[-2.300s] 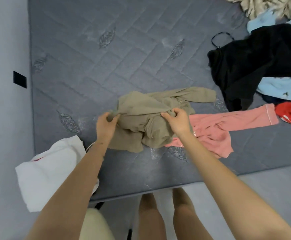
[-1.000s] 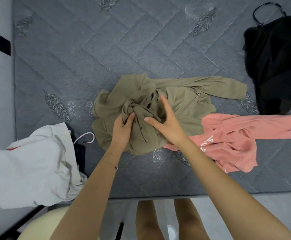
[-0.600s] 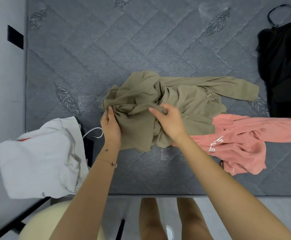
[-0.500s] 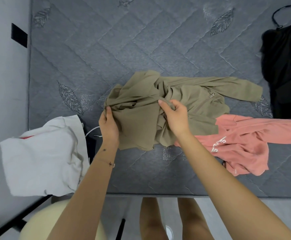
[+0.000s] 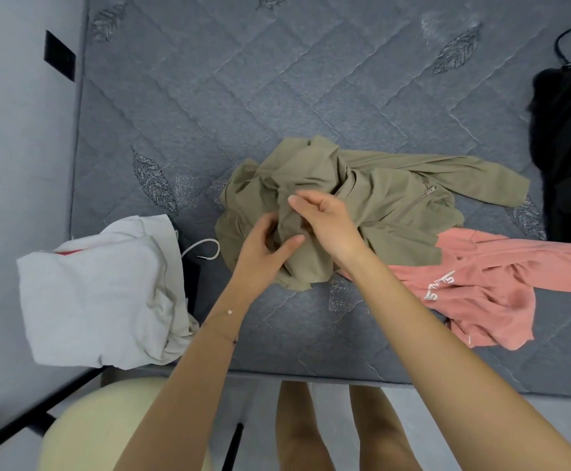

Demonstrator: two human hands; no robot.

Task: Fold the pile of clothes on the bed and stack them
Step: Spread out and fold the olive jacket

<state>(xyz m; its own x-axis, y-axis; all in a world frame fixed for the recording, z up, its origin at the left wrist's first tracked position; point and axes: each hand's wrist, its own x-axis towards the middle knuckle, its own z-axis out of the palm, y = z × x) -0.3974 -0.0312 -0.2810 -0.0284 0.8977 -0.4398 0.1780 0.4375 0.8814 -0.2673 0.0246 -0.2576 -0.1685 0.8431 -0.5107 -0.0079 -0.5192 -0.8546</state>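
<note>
A crumpled olive zip jacket (image 5: 379,202) lies on the grey quilted mattress (image 5: 243,96), one sleeve stretched out to the right. My left hand (image 5: 263,246) grips a bunched fold of it near its front edge. My right hand (image 5: 324,219) is just above and right, its fingers curled round the same bunch of olive cloth. A pink top (image 5: 474,280) with white lettering lies to the right, partly under the jacket. A black garment (image 5: 569,137) lies at the far right.
A white garment (image 5: 100,290) sits at the mattress's near left corner, beside a white cord (image 5: 202,249). A pale stool (image 5: 107,426) and a black frame bar stand below it. The wall with a dark plate (image 5: 58,59) runs along the left.
Both hands have moved together at the middle of the jacket: the left from its left edge to the right, the right a little lower. The cloth between them is more bunched.
</note>
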